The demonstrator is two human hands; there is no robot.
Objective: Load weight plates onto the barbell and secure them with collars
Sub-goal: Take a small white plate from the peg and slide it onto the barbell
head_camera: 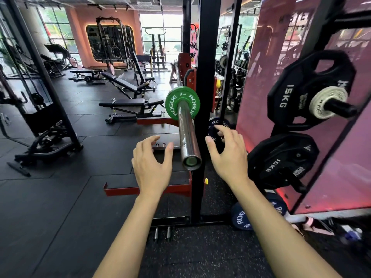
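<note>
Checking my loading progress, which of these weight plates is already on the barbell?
The small green Rogue plate, on the barbell sleeve. The black 15KG plate and 10KG plate hang on storage pegs.

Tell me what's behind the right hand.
Behind the right hand stands a dark blue round Rogue plate, next to the black rack upright. The hand covers the plate's middle and lower part, so its weight marking and support cannot be seen.

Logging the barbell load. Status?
Left hand and right hand open, empty. Green Rogue plate on barbell sleeve, no collar. Sleeve end clear.
</note>
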